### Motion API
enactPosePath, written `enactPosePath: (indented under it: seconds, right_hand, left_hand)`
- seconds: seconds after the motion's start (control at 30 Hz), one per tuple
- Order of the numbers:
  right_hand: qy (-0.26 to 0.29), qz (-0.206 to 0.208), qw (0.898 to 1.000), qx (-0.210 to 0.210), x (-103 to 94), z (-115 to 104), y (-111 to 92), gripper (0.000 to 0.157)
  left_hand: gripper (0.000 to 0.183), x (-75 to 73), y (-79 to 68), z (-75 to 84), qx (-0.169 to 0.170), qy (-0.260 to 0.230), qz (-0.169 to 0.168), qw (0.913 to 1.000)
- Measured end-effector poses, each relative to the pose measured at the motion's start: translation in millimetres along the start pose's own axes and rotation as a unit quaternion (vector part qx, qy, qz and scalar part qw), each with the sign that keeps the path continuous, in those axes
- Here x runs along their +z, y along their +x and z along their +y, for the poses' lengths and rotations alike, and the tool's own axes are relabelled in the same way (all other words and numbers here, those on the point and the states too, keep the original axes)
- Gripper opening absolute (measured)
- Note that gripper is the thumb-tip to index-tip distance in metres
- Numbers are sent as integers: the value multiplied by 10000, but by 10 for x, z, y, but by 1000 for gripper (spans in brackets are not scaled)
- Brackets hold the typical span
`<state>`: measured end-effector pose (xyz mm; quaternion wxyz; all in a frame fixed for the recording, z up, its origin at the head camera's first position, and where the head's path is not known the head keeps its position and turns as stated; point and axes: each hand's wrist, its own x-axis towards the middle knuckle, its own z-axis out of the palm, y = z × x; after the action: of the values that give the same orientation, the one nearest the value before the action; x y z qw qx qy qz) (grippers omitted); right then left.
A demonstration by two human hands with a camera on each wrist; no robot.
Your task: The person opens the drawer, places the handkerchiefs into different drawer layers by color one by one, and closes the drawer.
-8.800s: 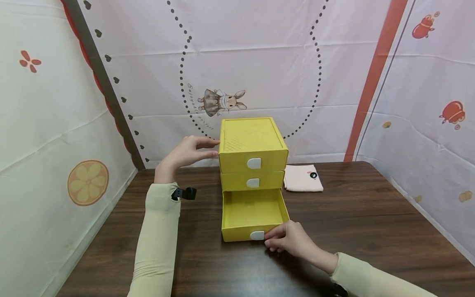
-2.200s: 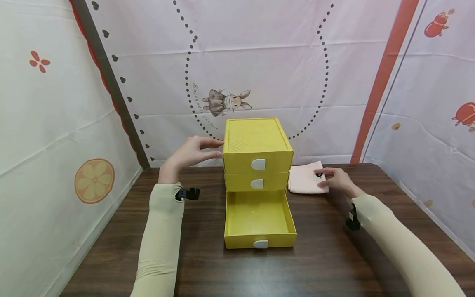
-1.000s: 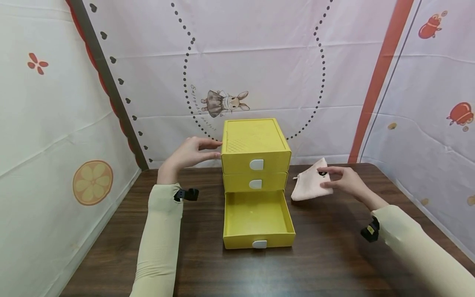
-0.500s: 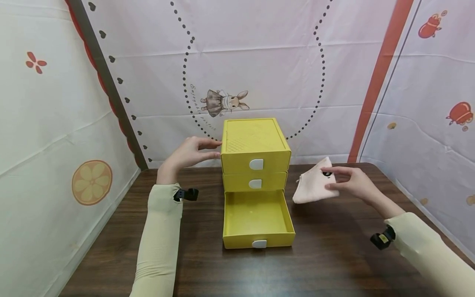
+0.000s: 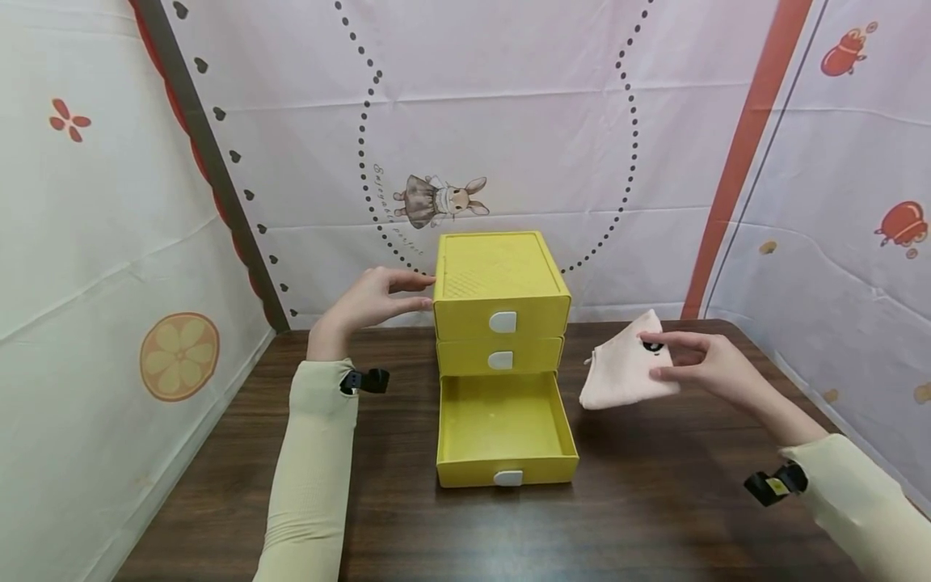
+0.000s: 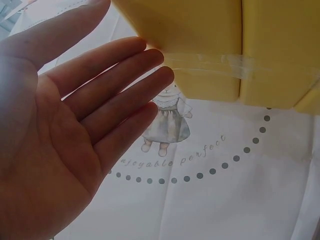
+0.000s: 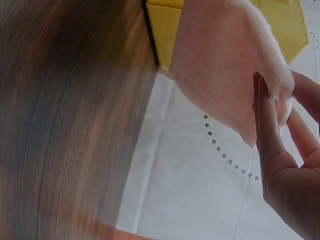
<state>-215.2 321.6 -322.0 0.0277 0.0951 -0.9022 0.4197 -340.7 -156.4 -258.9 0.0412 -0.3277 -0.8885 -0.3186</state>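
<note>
A yellow drawer unit (image 5: 502, 267) with white tabs stands mid-table. Its bottom drawer (image 5: 507, 473) is pulled out and shows a bare floor; the two drawers above are closed. My left hand (image 5: 371, 299) has its fingers extended, fingertips right at the unit's upper left side. In the left wrist view, the open palm (image 6: 60, 135) shows beside the yellow wall. My right hand (image 5: 716, 368) pinches a folded pale pink towel (image 5: 621, 368) by its right edge, near a black printed face. The towel hangs tilted to the right of the unit. In the right wrist view, thumb and fingers grip the fluffy fold (image 7: 272, 55).
The dark wooden table (image 5: 640, 517) reaches forward to a white printed cloth backdrop (image 5: 582, 162), with more cloth walls at left and right. Clear tape (image 6: 215, 65) runs across the unit's side.
Earlier, my right hand was at the bottom drawer's tab, and the drawer has since come out slightly further. The hand then took the towel off the table and drew it nearer and rightward. Left hand stays put.
</note>
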Motion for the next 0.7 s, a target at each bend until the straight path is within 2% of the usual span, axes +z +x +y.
enactPosePath:
  seconds: [0.47, 0.7]
  right_hand:
    - [311, -384, 9987, -91, 3, -164, -165, 62]
    - [237, -515, 9983, -140, 28, -242, -211, 61]
  left_hand:
    - [48, -7, -5, 7, -8, 27, 6, 10000]
    - [50, -2, -8, 3, -8, 35, 11, 10000]
